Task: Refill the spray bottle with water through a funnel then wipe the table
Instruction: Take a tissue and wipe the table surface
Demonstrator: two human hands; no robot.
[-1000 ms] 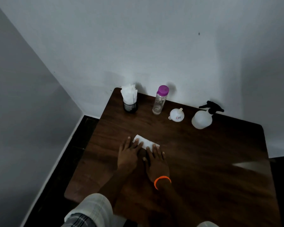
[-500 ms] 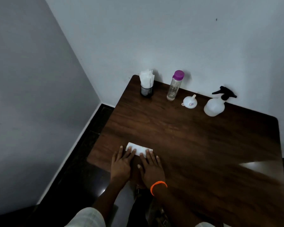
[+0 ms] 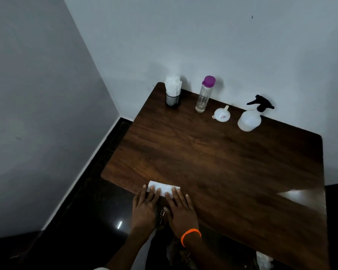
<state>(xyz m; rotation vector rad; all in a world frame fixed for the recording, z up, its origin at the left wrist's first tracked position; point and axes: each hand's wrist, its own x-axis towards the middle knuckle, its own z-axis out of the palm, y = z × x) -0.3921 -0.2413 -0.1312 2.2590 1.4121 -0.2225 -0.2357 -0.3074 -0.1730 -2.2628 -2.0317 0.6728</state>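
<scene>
A folded white tissue [image 3: 163, 188] lies at the near edge of the dark wooden table [image 3: 222, 162]. My left hand [image 3: 144, 206] and my right hand [image 3: 180, 208] both lie flat with fingers spread, their fingertips pressing on the tissue. My right wrist wears an orange band. At the far side stand a white spray bottle with a black trigger head [image 3: 251, 117], a small white funnel [image 3: 221, 114] lying beside it, and a clear water bottle with a purple cap [image 3: 204, 94], nearly empty.
A black holder stuffed with white tissues [image 3: 173, 94] stands at the far left corner. White walls close in behind and on the left. Dark glossy floor [image 3: 86, 211] lies left of the table.
Both hands have drawn the tissue toward me, from the middle of the table to its near edge. The camera view has shifted back and left.
</scene>
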